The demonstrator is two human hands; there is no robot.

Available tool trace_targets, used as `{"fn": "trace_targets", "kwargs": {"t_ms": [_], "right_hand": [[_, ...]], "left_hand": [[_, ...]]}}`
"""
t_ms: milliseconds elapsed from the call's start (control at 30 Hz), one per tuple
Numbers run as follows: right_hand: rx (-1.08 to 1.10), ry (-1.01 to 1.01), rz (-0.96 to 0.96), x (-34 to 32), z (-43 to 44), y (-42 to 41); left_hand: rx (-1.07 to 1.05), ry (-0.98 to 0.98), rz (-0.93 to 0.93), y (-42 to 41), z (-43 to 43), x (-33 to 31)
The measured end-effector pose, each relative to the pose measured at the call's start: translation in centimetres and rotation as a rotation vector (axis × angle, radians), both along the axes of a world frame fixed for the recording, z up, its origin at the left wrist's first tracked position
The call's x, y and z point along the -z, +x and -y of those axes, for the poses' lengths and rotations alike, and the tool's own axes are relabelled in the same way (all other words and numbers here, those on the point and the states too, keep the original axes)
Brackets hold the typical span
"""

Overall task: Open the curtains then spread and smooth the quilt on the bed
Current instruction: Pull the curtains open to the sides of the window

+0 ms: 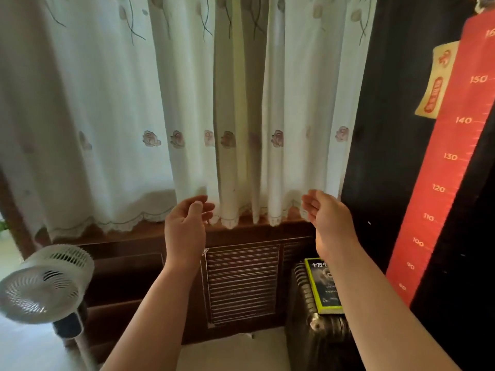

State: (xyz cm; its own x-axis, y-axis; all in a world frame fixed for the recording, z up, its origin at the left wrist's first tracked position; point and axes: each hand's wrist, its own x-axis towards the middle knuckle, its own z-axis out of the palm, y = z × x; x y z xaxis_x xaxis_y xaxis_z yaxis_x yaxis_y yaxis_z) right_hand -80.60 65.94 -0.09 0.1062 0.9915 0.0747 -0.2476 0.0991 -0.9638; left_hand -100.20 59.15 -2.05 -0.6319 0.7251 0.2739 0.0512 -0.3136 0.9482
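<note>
We found the curtains (187,103) closed, folds hanging vertically, hem just beyond both hands; left hand (184,226) and right hand (329,218) equally near, fingers loosely curled, gripping nothing.

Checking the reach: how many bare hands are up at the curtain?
2. The bare left hand is before middle folds of the white embroidered curtain; the bare right hand is near its right edge.

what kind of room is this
Likely a room in a home, perhaps a bedroom: sheer flowered curtains over a window, a white standing fan, and a red height chart on the wall.
</note>
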Motion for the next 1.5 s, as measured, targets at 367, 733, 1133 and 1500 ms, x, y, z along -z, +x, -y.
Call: {"fn": "trace_targets", "kwargs": {"t_ms": [367, 733, 1133, 1500], "right_hand": [[-0.071, 0.014, 0.088, -1.9, -14.9, -4.9], [-0.184, 0.010, 0.208, -2.0, -27.7, -13.9], [-0.054, 0.045, 0.261, -1.4, -38.3, -27.2], [0.162, 0.062, 0.247, -1.8, -44.5, -37.1]], "left_hand": [[-0.157, 0.037, -0.044, -4.4, -13.4, -2.3], [-0.464, -0.032, -0.213, -12.1, -24.2, -1.8], [-0.365, -0.173, -0.268, -27.8, -36.7, -2.4], [-0.115, -0.221, -0.352, -37.9, -48.6, -4.7]]}}
